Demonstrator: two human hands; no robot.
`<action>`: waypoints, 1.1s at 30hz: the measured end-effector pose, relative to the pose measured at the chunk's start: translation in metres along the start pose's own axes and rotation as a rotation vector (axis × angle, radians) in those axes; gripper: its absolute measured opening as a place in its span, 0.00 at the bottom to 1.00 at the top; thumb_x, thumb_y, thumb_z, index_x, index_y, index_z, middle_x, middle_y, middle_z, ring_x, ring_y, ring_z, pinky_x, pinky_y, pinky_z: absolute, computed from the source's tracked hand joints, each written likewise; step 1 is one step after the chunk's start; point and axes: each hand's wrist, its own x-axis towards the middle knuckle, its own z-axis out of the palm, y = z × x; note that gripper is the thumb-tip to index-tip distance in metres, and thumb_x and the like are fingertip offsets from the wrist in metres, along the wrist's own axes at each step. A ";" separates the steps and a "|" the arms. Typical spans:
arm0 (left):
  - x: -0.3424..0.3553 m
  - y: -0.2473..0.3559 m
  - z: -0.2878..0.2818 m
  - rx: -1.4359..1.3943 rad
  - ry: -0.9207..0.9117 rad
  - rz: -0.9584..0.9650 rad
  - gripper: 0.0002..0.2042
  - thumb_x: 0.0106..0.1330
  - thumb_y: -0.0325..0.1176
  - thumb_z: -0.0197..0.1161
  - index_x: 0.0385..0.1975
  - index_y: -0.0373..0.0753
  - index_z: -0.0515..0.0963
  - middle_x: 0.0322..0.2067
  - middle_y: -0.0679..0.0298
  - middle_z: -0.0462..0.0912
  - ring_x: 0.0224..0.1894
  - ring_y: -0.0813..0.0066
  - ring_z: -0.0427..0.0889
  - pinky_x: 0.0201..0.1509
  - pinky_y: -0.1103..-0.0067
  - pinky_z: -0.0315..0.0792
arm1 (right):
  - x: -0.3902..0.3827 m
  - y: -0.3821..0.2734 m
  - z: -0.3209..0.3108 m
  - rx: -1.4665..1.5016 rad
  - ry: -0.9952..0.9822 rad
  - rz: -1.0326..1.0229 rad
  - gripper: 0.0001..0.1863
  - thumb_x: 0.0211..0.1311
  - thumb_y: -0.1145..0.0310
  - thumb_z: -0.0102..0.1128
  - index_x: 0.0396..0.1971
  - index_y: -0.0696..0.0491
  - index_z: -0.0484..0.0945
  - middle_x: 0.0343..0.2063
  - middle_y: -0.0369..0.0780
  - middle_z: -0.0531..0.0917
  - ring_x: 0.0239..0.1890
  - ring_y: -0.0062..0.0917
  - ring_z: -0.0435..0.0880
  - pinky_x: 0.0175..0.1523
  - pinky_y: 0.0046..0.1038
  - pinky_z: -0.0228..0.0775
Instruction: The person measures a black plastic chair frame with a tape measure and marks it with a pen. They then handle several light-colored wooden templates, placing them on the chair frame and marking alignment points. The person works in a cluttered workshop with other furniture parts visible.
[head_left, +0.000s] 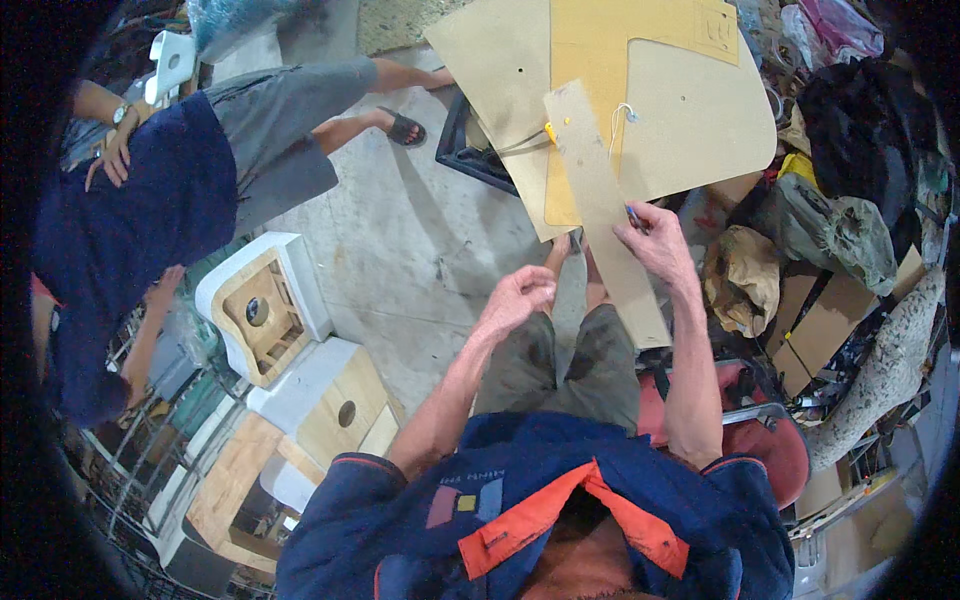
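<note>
My right hand (pixel 655 240) pinches a slim dark-blue pen (pixel 632 216) at the right edge of a long beige board strip (pixel 605 215). The strip lies slantwise over a yellow board template (pixel 585 130), and its near end reaches over my right leg. Beneath the template are larger beige sheets (pixel 700 125). A white loop of string (pixel 619 122) lies beside the strip's far part. My left hand (pixel 517 298) hovers above my left thigh, left of the strip, its fingers loosely bent and apart with nothing visible in them.
At the left stands another person (pixel 150 200) in a dark shirt. Wooden frames with white shells (pixel 262 310) are stacked at lower left. A black frame (pixel 470 145) sits under the sheets. Bags (pixel 742 280) and cardboard pieces (pixel 820 325) crowd the right, near a red seat (pixel 765 450).
</note>
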 end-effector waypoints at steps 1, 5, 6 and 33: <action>0.003 0.006 -0.003 0.027 0.053 0.012 0.17 0.68 0.31 0.65 0.56 0.36 0.77 0.48 0.62 0.85 0.47 0.75 0.83 0.48 0.75 0.77 | -0.007 0.001 -0.007 0.054 -0.042 -0.020 0.15 0.59 0.70 0.65 0.44 0.60 0.84 0.24 0.31 0.82 0.28 0.12 0.73 0.34 0.24 0.68; 0.001 0.035 -0.008 0.259 0.519 0.177 0.23 0.63 0.31 0.70 0.58 0.37 0.76 0.49 0.57 0.84 0.50 0.69 0.83 0.50 0.72 0.77 | -0.020 0.003 -0.033 -0.272 -0.299 0.069 0.15 0.58 0.66 0.63 0.45 0.52 0.88 0.31 0.51 0.87 0.35 0.36 0.89 0.44 0.38 0.79; 0.001 0.044 -0.007 0.359 0.662 0.206 0.24 0.60 0.31 0.72 0.58 0.37 0.75 0.49 0.56 0.84 0.51 0.67 0.83 0.51 0.71 0.77 | -0.019 0.002 -0.035 -0.401 -0.323 -0.019 0.15 0.56 0.68 0.62 0.44 0.52 0.88 0.32 0.51 0.87 0.35 0.39 0.89 0.45 0.39 0.79; 0.223 0.171 -0.150 0.837 0.603 0.760 0.20 0.58 0.33 0.70 0.49 0.31 0.82 0.42 0.48 0.87 0.48 0.51 0.85 0.56 0.63 0.75 | 0.137 -0.002 0.075 -0.513 0.446 -0.162 0.33 0.51 0.53 0.74 0.52 0.59 0.76 0.44 0.53 0.80 0.43 0.50 0.85 0.46 0.46 0.79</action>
